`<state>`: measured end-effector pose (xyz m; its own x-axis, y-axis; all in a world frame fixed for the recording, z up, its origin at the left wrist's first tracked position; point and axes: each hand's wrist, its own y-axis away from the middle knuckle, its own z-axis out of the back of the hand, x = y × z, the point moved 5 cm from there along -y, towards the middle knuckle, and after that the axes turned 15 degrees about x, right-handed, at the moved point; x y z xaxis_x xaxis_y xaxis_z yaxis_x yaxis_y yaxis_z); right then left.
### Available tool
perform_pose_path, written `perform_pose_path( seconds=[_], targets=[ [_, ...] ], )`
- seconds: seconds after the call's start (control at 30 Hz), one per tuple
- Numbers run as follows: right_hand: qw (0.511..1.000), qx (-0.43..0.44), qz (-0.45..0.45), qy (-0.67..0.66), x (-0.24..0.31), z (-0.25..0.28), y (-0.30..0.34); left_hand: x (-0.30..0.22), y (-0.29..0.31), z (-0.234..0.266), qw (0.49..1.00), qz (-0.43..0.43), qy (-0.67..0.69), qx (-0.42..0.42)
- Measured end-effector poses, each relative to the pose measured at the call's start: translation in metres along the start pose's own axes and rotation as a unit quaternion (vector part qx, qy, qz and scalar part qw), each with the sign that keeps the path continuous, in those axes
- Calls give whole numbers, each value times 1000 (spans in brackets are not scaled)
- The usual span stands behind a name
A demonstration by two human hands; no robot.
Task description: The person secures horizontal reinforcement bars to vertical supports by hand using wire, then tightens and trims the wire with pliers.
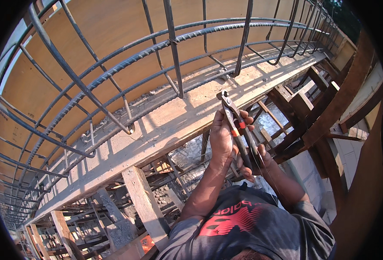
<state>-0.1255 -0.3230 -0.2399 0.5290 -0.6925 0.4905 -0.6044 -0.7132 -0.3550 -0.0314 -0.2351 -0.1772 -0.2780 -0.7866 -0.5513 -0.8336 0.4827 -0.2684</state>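
Observation:
A pair of end-cutting pincers [235, 131] is held up in front of my chest, with the metal jaws at the top and dark handles with red bands pointing down. My left hand [222, 141] is closed around them just below the jaws. Lower down, my right hand [264, 161] grips the dark handle ends, its fingers partly hidden behind them. A thin wire [274, 184] trails down from near the right hand. Just beyond the jaws runs the lower part of a rebar cage [180, 86]; the pincers appear apart from it.
Behind the bars stands a tan plywood panel [113, 21]. Under the cage lies a dusty formwork board [157, 123] with bits of debris. Timber props [144, 199] and rubble show below its near edge. Dark curved timber [347, 95] rises at the right.

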Motion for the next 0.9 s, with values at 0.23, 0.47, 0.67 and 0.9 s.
perform_pose_path(
  seconds=[0.23, 0.47, 0.67, 0.9],
  targets=[
    [999, 40, 29, 12, -2, -9, -1, 0, -4, -7, 990, -17, 98, 103],
    [996, -18, 48, 71, -10, -15, 3, -8, -4, 4, 989, 42, -72, 122],
    [996, -34, 62, 56, -1, -29, 5, -4, -4, 16, 985, 14, -128, 115],
    [867, -309, 17, 391, 13, -33, 7, -9, -5, 22, 953, 45, -295, 59]
  ],
)
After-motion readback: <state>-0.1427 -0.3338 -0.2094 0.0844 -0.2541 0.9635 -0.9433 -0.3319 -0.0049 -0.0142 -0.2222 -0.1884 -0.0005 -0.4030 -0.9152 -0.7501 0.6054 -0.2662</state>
